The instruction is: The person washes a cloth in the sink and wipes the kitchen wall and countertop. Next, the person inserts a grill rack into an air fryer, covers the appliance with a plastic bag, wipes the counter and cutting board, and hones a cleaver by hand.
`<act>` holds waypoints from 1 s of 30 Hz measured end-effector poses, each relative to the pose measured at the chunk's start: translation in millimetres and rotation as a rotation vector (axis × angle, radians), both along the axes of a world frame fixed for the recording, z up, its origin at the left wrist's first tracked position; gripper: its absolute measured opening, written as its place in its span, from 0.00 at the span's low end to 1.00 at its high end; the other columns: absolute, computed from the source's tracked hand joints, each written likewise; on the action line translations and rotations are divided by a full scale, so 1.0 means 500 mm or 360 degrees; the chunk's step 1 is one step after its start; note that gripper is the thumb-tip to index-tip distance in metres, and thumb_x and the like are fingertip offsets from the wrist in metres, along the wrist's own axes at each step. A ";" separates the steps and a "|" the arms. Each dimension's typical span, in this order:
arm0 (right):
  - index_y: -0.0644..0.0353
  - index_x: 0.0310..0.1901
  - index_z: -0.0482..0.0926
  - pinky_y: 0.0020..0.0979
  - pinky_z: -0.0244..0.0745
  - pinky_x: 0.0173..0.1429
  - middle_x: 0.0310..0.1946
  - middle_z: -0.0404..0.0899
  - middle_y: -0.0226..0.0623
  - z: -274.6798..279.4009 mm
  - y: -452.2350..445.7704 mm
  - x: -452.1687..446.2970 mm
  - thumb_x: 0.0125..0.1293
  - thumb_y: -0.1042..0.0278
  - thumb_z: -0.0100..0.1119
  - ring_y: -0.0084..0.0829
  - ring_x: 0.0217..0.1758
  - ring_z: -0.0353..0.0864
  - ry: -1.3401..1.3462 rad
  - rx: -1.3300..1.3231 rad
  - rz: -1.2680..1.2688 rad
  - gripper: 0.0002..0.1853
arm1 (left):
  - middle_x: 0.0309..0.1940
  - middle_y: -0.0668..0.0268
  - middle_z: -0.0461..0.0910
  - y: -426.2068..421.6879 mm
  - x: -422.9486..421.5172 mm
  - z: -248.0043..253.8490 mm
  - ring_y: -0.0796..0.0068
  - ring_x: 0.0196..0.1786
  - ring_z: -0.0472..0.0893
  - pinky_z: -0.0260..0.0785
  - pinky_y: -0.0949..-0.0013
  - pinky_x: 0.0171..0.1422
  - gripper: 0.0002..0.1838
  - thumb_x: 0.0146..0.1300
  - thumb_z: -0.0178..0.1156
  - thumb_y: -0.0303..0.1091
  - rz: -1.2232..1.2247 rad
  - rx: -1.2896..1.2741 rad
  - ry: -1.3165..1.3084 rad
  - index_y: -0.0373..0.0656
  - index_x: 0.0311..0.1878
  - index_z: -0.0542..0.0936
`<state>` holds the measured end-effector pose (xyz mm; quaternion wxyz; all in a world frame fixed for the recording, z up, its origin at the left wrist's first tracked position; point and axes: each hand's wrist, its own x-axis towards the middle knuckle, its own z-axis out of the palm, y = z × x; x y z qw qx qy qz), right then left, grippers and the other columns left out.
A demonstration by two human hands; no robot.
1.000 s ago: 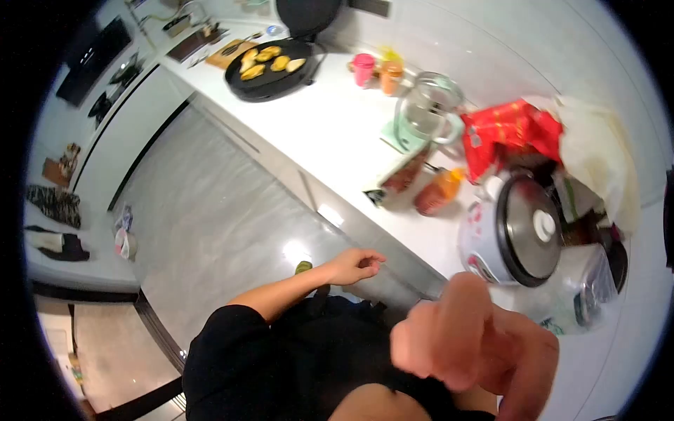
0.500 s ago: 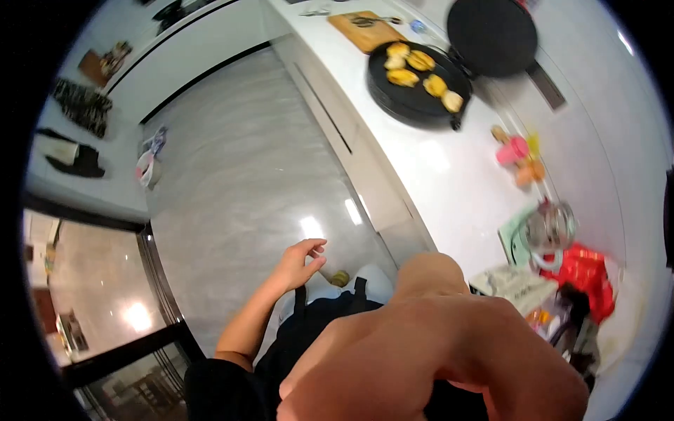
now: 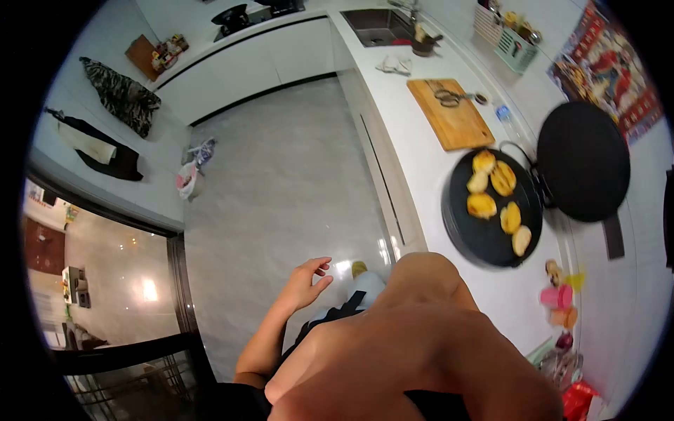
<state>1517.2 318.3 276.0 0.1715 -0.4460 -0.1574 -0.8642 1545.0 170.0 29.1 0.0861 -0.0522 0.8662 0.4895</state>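
Observation:
My left hand (image 3: 309,282) hangs over the floor in front of my body, fingers apart, holding nothing. My right hand (image 3: 344,361) and arm loom large and blurred close to the camera, so the fingers are hidden. To the right on the counter sits a round black electric griddle (image 3: 467,235) with its lid (image 3: 583,161) raised. Several yellow, browned pieces of food (image 3: 503,179) lie on its plate, and neither hand touches it. Beyond the griddle is a wooden cutting board (image 3: 456,130) with dark scissors (image 3: 449,99) on it.
The white counter (image 3: 421,175) runs along my right to a sink (image 3: 375,28). A pink cup (image 3: 557,297) and a red bag (image 3: 579,400) are by the wall. A waste bin (image 3: 188,180) stands on the grey floor at left, near a dark-framed doorway (image 3: 179,281).
The view has shifted, bringing the sink, whole cutting board and wall poster into sight. The griddle now appears lower and further right. My left hand stays open; my right arm remains close to the camera.

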 end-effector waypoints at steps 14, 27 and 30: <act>0.64 0.33 0.79 0.27 0.56 0.23 0.29 0.67 0.40 -0.005 -0.283 -0.526 0.64 0.49 0.56 0.27 0.23 0.61 0.0024 0.0023 0.0244 0.21 | 0.42 0.58 0.80 -0.290 -0.445 -0.089 0.70 0.40 0.80 0.72 0.68 0.49 0.22 0.57 0.62 0.30 0.0320 0.0099 -0.0086 0.36 0.56 0.74; 0.65 0.42 0.76 0.29 0.69 0.41 0.36 0.74 0.38 -0.070 -0.439 -1.137 0.68 0.56 0.49 0.28 0.34 0.72 0.0395 0.0608 -0.0602 0.18 | 0.41 0.56 0.80 -0.597 -1.153 0.027 0.63 0.41 0.80 0.71 0.66 0.50 0.23 0.56 0.63 0.29 -0.0402 -0.0157 0.0340 0.36 0.56 0.74; 0.64 0.55 0.72 0.31 0.66 0.55 0.45 0.73 0.38 -0.234 -0.373 -1.300 0.69 0.46 0.47 0.31 0.51 0.72 -0.0030 0.2125 -0.1427 0.27 | 0.39 0.57 0.80 -0.607 -1.286 0.007 0.63 0.41 0.79 0.71 0.66 0.48 0.23 0.55 0.63 0.28 -0.0482 -0.0207 0.0392 0.37 0.55 0.74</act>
